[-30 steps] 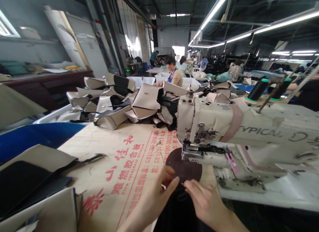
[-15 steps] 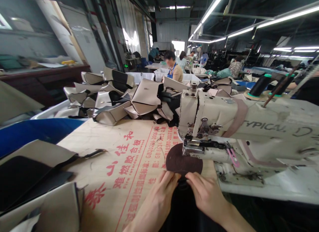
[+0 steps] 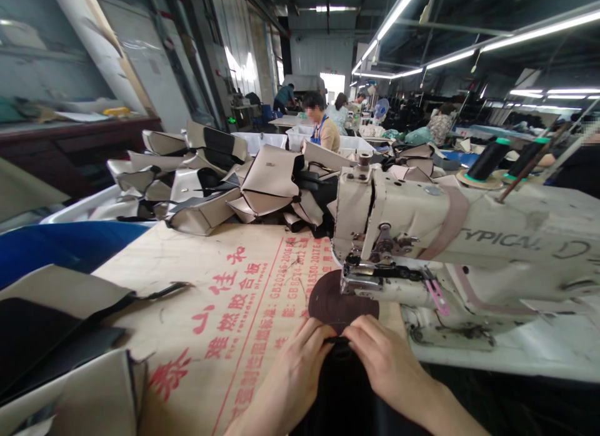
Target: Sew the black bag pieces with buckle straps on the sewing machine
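A dark brown round piece lies under the needle end of a cream sewing machine. Below it a black fabric piece hangs toward me between my hands. My left hand pinches the top edge of the black fabric, with its fingertips at the round piece's near edge. My right hand grips the same edge from the right, fingers curled. The two hands nearly touch just in front of the machine's foot.
The worktop is a plywood board with red print. A heap of beige and black cut pieces lies behind it, and more pieces at the near left. Thread cones stand behind the machine. Other people work at far tables.
Both hands have come closer together and moved up to the round piece's near edge, closing on the black fabric. The view has shifted slightly.
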`<state>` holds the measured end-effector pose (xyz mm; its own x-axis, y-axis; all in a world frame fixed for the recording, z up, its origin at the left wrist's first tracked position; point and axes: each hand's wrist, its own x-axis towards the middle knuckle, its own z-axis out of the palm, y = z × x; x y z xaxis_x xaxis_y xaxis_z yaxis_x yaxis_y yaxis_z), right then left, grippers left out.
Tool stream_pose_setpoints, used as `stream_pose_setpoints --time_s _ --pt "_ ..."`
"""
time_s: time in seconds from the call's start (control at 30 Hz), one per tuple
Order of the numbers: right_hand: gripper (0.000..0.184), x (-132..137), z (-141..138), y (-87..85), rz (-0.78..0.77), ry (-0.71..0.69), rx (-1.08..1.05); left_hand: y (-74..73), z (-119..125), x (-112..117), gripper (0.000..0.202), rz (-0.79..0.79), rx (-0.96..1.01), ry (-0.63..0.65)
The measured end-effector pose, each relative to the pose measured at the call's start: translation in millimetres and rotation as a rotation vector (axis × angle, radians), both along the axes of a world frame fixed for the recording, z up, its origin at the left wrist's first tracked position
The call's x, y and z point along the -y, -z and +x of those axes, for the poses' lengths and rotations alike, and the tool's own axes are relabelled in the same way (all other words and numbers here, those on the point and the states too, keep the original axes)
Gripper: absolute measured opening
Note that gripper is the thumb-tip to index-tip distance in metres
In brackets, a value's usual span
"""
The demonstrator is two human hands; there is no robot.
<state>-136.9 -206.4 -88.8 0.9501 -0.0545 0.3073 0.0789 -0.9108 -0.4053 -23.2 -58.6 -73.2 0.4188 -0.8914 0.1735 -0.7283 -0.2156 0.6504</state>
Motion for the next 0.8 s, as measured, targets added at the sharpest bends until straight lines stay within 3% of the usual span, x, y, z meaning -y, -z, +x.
stream_pose_setpoints --time_s 0.17,0.37,0.47,0.53,0.63,0.8 --pt "0.018 2 3 0.9 0.024 0.009 0.001 3.3 5 -2 0.02 -0.017 -0.161 -0.063" --pt "0.017 4 1 4.7 0.031 -0.004 -0.016 33.1 -2 -33 0.038 0.037 -0.448 -0.138" --pt "0.017 1 2 1.8 0.028 -0.008 -0.035 42.3 -5 -32 0.036 -0.017 -0.459 -0.235" --pt "0.018 -2 5 -1.1 0.071 0.02 -0.039 39.9 0 -21 0.033 -0.079 -0.378 -0.348" --pt "0.021 -8 17 -0.9 0.354 0.126 0.011 23.7 25 4 0.032 -0.08 -0.17 -0.382" --pt "0.03 -23 52 23.6 1.281 0.368 0.154 -12.5 86 53 0.035 0.162 0.223 -0.082"
